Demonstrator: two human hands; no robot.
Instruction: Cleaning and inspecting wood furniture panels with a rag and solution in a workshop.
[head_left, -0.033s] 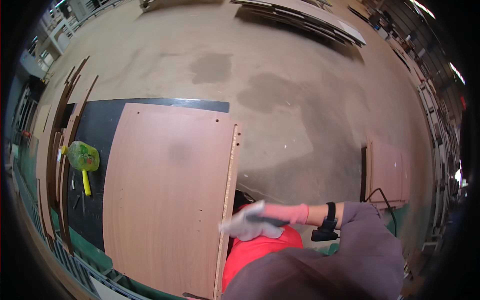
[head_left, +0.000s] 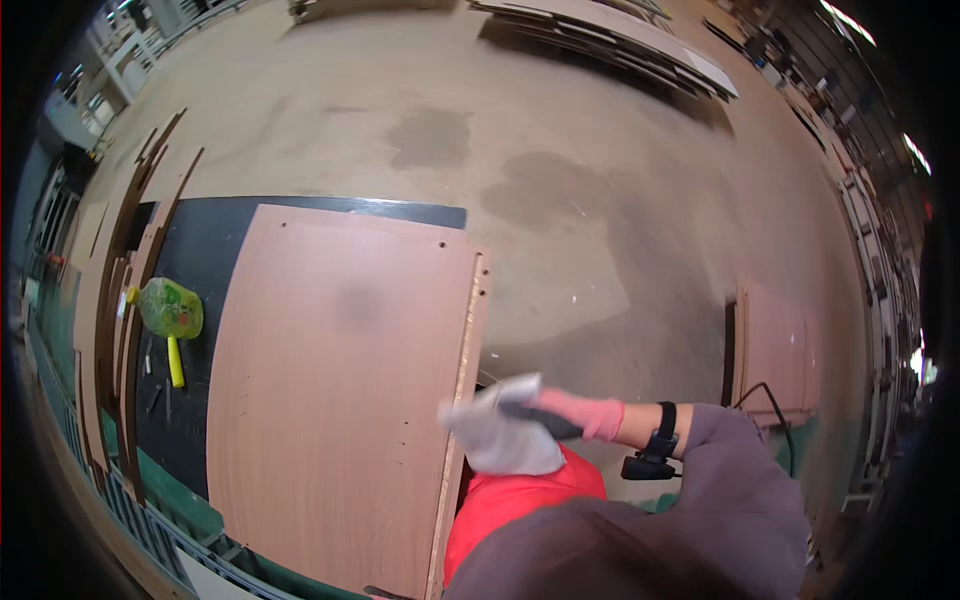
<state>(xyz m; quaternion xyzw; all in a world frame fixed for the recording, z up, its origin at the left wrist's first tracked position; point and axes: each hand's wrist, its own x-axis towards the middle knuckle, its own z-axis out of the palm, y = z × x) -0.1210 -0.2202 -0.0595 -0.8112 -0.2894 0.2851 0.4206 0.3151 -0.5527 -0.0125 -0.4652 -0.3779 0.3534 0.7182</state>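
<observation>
A: Reddish-brown laminate fills the centre of the frame: a large furniture panel (head_left: 340, 390) lying flat on a black-topped workbench (head_left: 200, 260).

B: And the hands?

A: The right hand (head_left: 505, 430), in a pale grey glove with a pink cuff, sits at the panel's right edge in the lower middle, fingers closed around a dark handle (head_left: 540, 420); what tool that is cannot be told. The left hand is out of view.

B: Has anything shifted?

A: Nothing: the earlier picture matches, glove at the same edge.

B: Anything else?

A: A green-headed mallet (head_left: 172, 315) with a yellow handle at left, and stacked boards (head_left: 620, 45) at upper right.
</observation>
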